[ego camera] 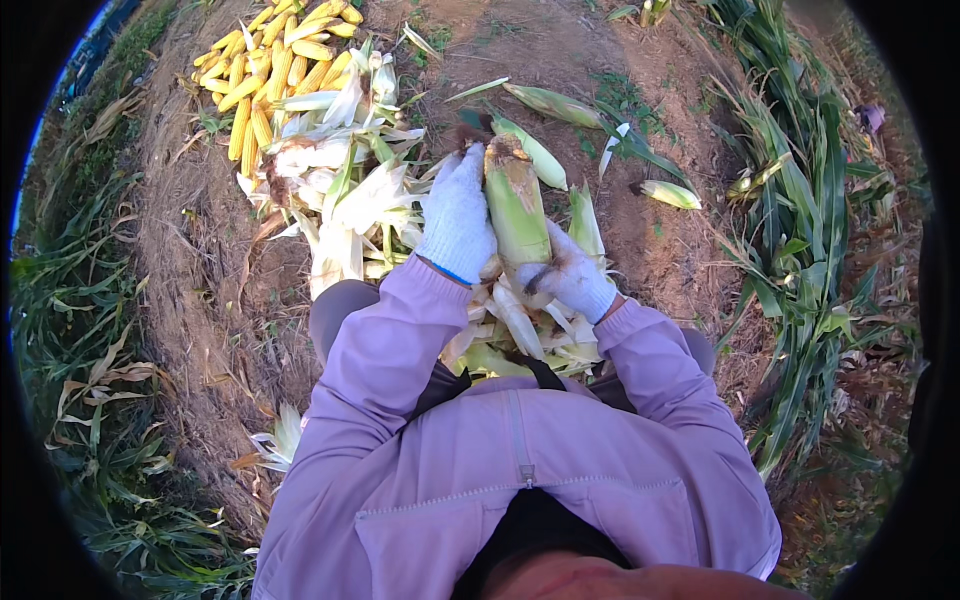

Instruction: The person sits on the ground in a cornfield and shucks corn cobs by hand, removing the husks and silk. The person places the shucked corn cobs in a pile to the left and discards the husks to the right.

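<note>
A husked-over ear of corn [517, 214], its green husk browned at the far end, is tilted up in front of me. My right hand [574, 274], in a dirty white knit glove, grips its lower end. Along the ear's left side lies my left hand [457, 214], gloved too, fingers pointing away from me. Dark corn silk [471, 135] shows just past those fingertips; whether they pinch anything is hidden. Beyond the held ear, another green-husked ear [532, 154] rests on the soil. Loose pale husks [517, 322] lie under my hands, between my knees.
Bare yellow corn cobs [277, 64] are piled at the far left, with a heap of stripped husks [352, 187] nearer me. Unhusked ears [555, 105] and a smaller ear [671, 194] lie on the soil ahead. Cut corn stalks [817, 225] line the right side.
</note>
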`<state>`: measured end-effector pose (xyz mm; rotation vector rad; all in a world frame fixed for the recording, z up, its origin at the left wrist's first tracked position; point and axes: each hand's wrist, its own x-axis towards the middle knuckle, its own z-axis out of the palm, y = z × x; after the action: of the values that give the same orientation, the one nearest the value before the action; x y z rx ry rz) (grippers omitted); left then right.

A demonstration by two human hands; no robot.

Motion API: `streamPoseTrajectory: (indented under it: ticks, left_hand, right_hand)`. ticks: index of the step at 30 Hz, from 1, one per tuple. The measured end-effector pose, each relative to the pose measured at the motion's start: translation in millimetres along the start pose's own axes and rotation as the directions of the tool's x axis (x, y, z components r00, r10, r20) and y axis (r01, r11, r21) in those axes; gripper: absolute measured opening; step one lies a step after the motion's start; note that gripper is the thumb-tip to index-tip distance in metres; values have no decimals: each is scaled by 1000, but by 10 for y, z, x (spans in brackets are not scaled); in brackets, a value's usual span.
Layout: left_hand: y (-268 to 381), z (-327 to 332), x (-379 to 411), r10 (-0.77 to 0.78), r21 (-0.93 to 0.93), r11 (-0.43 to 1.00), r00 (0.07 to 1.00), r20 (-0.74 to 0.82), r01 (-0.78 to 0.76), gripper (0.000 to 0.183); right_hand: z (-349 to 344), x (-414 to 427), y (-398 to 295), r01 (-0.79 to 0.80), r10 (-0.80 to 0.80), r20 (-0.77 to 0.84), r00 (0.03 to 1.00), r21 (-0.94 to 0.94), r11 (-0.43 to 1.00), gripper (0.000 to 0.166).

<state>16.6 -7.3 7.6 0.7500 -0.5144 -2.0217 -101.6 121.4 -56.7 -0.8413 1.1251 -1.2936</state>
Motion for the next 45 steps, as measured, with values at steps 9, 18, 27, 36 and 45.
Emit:
streamPoseTrajectory:
  ticks: [9, 18, 27, 36, 45]
  left_hand:
    - [-37, 29, -22, 18, -81, 997, 1000, 19, -17, 21]
    - [121, 24, -244, 264, 772, 492, 914, 308, -402, 37]
    - [-152, -480, 270, 358, 736, 478, 871, 336, -480, 56]
    - [60, 84, 50, 19, -232, 972, 997, -78, -36, 27]
    - [-89, -242, 202, 398, 481, 764, 901, 172, -430, 23]
  right_hand:
    - [-333, -18, 232, -265, 218, 155, 964, 438, 859, 62]
    - [-234, -43, -202, -131, 132, 75, 988, -22, 991, 84]
    - [-243, 268, -194, 53, -53, -16, 998, -18, 998, 69]
    - [-255, 280, 210, 167, -152, -91, 984, 191, 967, 57]
    - [-19, 363, 231, 259, -192, -217, 957, 344, 903, 52]
